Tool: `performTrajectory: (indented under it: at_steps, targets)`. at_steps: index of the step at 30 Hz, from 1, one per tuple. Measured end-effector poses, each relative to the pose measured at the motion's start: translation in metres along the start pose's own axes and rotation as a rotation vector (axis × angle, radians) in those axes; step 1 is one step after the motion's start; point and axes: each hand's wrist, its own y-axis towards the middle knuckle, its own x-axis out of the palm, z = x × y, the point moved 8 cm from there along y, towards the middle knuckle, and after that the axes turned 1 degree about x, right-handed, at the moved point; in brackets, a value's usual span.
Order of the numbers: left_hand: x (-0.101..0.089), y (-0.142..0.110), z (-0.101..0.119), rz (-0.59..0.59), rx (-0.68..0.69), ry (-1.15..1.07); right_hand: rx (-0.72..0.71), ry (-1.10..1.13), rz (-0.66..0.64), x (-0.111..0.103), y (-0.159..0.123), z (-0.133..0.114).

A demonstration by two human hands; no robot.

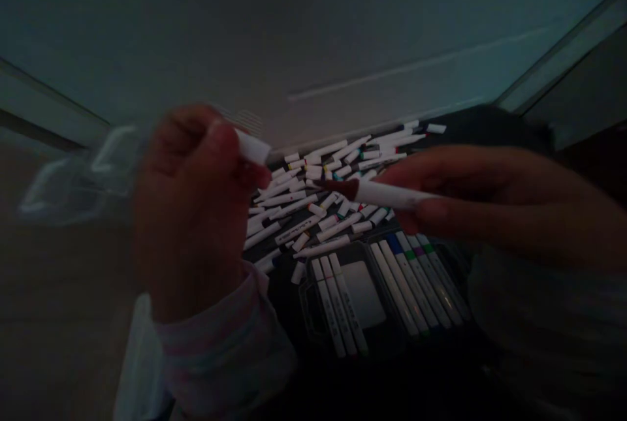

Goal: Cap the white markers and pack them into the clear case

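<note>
My left hand [196,205] pinches a white marker cap [253,148], held up left of the pile. In my right hand [480,199] is an uncapped white marker [389,194], its dark brownish tip end pointing left toward the cap. Cap and marker are apart. Beneath both hands lies a pile of loose white markers and caps [294,198] with coloured bands. Nearer to me, a dark case [367,252] holds several capped markers [337,307] in rows on its left and right sides.
Clear plastic pieces [63,189] sit at the left, by the floor [53,290]. A pale panel [220,36] rises behind the pile. Another translucent plastic piece [140,362] stands at the lower left. The picture is very dark.
</note>
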Motion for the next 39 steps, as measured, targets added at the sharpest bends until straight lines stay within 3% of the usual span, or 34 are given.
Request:
performTrajectory:
  at_steps: [3, 6, 14, 20, 30, 39]
  targets:
    - [0.022, -0.007, 0.006, -0.23, 0.093, -0.101, -0.036, -0.038, -0.005, -0.001, 0.002, -0.001]
    - [0.029, -0.008, -0.008, -0.307, -0.04, -0.219, -0.062, -0.039, 0.01, -0.004, 0.003, -0.002]
    - [0.048, -0.025, -0.031, -0.34, -0.385, -0.52, -0.025, 0.05, -0.005, -0.004, -0.004, -0.004]
    - [0.05, -0.026, -0.038, -0.319, -0.46, -0.604, 0.006, 0.006, 0.013, -0.005, -0.004, 0.001]
    - [0.051, -0.024, -0.039, -0.304, -0.438, -0.578, 0.002, 0.025, 0.035, -0.005, -0.001, 0.004]
    - [0.046, -0.022, -0.03, -0.281, -0.22, -0.455, -0.059, -0.101, 0.091, -0.01, 0.0, 0.003]
